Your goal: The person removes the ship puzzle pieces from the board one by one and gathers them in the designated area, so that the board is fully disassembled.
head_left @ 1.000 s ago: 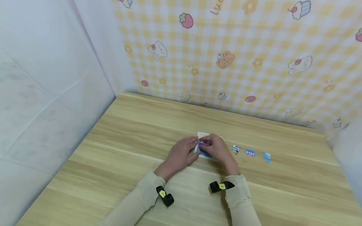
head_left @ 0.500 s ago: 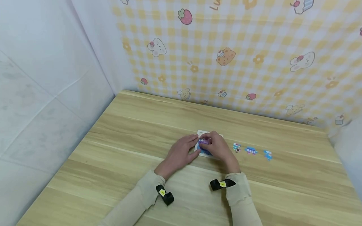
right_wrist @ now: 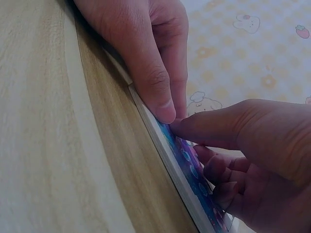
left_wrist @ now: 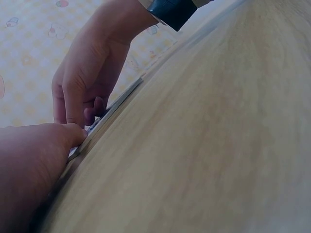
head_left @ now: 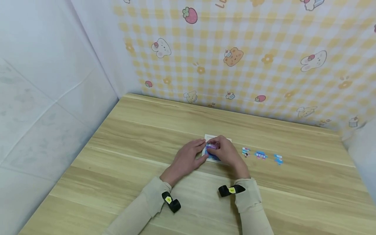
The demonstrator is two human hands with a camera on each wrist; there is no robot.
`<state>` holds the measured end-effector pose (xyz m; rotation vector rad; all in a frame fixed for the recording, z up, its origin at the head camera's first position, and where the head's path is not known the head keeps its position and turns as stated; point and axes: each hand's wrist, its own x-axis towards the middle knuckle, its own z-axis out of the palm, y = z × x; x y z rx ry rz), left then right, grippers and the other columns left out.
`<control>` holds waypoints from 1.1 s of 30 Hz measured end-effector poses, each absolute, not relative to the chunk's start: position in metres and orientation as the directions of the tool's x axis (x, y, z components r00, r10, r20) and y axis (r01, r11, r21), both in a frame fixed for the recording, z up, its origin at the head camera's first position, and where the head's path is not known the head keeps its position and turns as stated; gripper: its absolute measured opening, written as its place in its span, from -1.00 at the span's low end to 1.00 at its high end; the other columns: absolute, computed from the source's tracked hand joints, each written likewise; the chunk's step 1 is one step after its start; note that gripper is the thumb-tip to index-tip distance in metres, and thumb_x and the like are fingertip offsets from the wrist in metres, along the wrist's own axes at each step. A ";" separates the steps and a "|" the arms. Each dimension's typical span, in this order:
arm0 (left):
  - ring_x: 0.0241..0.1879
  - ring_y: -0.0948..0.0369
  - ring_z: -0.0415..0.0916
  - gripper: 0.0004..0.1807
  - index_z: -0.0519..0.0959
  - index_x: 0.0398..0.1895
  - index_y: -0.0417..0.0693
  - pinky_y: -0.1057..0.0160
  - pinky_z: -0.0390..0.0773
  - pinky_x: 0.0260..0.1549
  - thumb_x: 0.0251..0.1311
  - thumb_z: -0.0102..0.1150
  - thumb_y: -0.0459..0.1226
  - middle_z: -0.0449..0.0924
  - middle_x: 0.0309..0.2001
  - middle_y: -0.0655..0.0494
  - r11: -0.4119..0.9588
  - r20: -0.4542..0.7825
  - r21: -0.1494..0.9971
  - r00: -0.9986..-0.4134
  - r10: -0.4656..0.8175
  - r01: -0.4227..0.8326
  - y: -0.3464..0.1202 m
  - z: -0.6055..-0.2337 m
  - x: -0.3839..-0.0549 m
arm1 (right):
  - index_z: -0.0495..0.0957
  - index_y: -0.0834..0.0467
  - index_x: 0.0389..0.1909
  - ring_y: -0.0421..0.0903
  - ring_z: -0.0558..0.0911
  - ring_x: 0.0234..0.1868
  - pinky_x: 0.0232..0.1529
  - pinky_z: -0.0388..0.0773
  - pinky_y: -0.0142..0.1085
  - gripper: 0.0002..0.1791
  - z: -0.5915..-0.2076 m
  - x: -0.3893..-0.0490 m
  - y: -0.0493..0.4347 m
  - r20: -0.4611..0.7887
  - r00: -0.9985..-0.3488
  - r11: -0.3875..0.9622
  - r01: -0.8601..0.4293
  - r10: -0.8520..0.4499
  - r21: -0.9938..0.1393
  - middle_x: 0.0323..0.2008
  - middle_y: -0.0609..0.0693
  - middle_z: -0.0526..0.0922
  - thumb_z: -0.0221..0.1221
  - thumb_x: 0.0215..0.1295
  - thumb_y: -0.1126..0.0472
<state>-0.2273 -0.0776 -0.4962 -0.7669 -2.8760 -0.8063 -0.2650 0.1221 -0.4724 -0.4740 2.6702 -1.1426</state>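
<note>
A jigsaw puzzle tray [head_left: 209,136] with a pale raised border lies on the wooden table. My left hand [head_left: 188,159] rests along its left side, fingers straight near the top corner and thumb on the lower border. Over the tray's picture, my right hand [head_left: 226,152] bends its thumb and index finger round a purple puzzle piece [head_left: 211,147]. In the right wrist view, the right thumb [right_wrist: 209,126] touches the blue and purple picture close beside the left thumb [right_wrist: 158,92], while the other right fingers curl. The hand covers much of the tray's right half.
To the right of the tray lie three loose puzzle pieces in a row: a striped one [head_left: 245,152], a blue and purple one [head_left: 260,154] and a light blue one [head_left: 278,159]. A checked cloth [head_left: 249,78] hangs behind the table, and a white wall covering [head_left: 58,130] stands left.
The head view tilts a little, so the cloth's pictures and the loose pieces shift slightly. Both hands keep nearly the same place on the tray, with only slight finger movement.
</note>
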 end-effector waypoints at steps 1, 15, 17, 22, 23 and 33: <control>0.50 0.08 0.28 -0.34 0.39 0.47 -0.18 0.10 0.19 0.53 0.49 0.14 0.03 0.36 0.50 0.04 0.739 0.181 0.476 -0.876 0.447 0.476 -0.078 -0.496 -0.227 | 0.70 0.25 0.05 -0.03 0.47 -0.25 -0.21 0.44 -0.22 -0.72 -0.472 -0.265 0.122 -0.054 -0.928 0.649 -0.215 -0.369 -0.730 -0.22 0.09 0.54 0.34 0.38 0.25; 0.50 0.07 0.28 -0.35 0.41 0.46 -0.19 0.09 0.21 0.51 0.49 0.15 0.03 0.37 0.49 0.03 0.730 0.187 0.496 -0.879 0.439 0.470 -0.077 -0.496 -0.229 | 0.67 0.20 0.04 -0.03 0.45 -0.30 -0.28 0.40 -0.23 -0.76 -0.473 -0.265 0.125 -0.043 -0.936 0.606 -0.190 -0.348 -0.773 -0.26 0.09 0.51 0.31 0.40 0.26; 0.49 0.07 0.29 -0.35 0.41 0.45 -0.19 0.10 0.21 0.51 0.49 0.15 0.02 0.38 0.49 0.03 0.733 0.187 0.492 -0.879 0.439 0.470 -0.077 -0.497 -0.229 | 0.68 0.19 0.04 -0.03 0.44 -0.31 -0.30 0.39 -0.23 -0.77 -0.473 -0.266 0.126 -0.042 -0.938 0.600 -0.186 -0.345 -0.778 -0.25 0.10 0.50 0.30 0.41 0.27; 0.50 0.09 0.28 -0.35 0.42 0.45 -0.18 0.12 0.20 0.52 0.49 0.15 0.03 0.37 0.49 0.06 0.738 0.175 0.489 -0.881 0.440 0.466 -0.077 -0.498 -0.231 | 0.69 0.19 0.00 -0.04 0.46 -0.32 -0.30 0.43 -0.23 -0.81 -0.471 -0.265 0.127 -0.025 -0.935 0.575 -0.196 -0.354 -0.795 -0.25 0.09 0.55 0.27 0.44 0.26; 0.50 0.09 0.28 -0.35 0.42 0.45 -0.19 0.12 0.20 0.52 0.49 0.16 0.03 0.37 0.49 0.06 0.737 0.173 0.489 -0.881 0.441 0.465 -0.077 -0.498 -0.231 | 0.69 0.19 0.00 -0.04 0.48 -0.32 -0.29 0.45 -0.23 -0.81 -0.471 -0.265 0.127 -0.022 -0.934 0.569 -0.198 -0.356 -0.798 -0.26 0.09 0.58 0.26 0.45 0.26; 0.50 0.08 0.28 -0.35 0.43 0.44 -0.19 0.12 0.20 0.52 0.48 0.16 0.03 0.37 0.49 0.06 0.742 0.164 0.487 -0.883 0.439 0.460 -0.076 -0.496 -0.231 | 0.70 0.19 0.01 -0.07 0.46 -0.39 -0.34 0.42 -0.28 -0.80 -0.468 -0.267 0.129 -0.018 -0.927 0.542 -0.203 -0.375 -0.816 -0.43 0.01 0.57 0.17 0.49 0.33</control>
